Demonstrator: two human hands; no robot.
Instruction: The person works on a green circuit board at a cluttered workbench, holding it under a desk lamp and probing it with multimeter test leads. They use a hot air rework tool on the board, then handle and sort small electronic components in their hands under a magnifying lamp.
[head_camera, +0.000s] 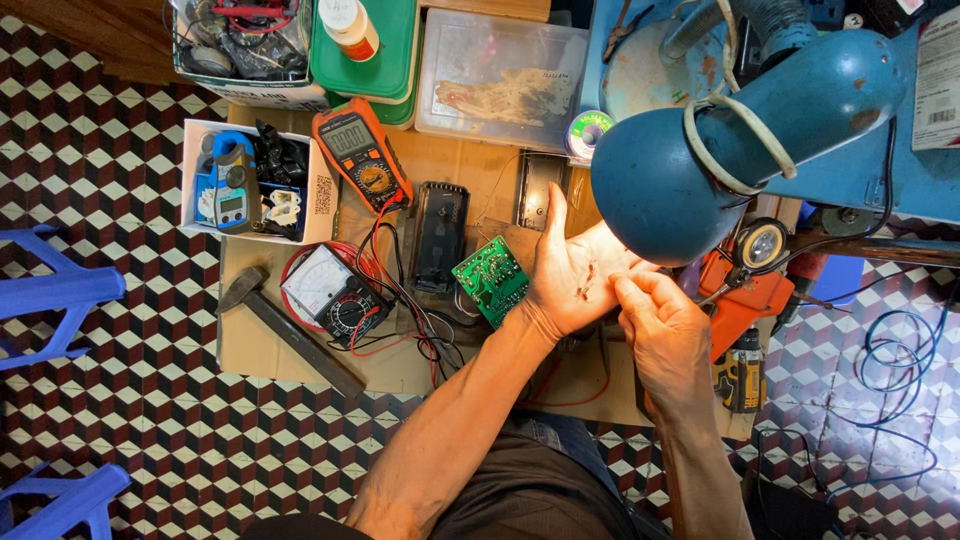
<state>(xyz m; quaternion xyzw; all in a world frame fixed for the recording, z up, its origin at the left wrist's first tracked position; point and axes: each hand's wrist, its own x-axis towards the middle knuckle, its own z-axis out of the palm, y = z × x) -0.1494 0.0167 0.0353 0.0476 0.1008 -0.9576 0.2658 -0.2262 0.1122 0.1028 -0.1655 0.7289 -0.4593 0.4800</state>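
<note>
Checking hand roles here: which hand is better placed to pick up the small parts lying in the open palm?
Probably the right hand: its fingertips are pinched right beside the small parts, while the left hand lies flat, palm up, carrying them.

The circuit board (490, 279) lies mid-frame, left of the left hand (570, 275); the hammer (285, 327) lies lower left, the lamp (740, 140) upper right.

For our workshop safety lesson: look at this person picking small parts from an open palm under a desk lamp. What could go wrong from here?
1. The tiny parts lie loose on the open left hand; a tilt could spill them onto the patterned floor.
2. The blue lamp hangs close over both hands; the right hand might bump it.
3. Meter leads tangle beside the green circuit board and could snag.
</note>
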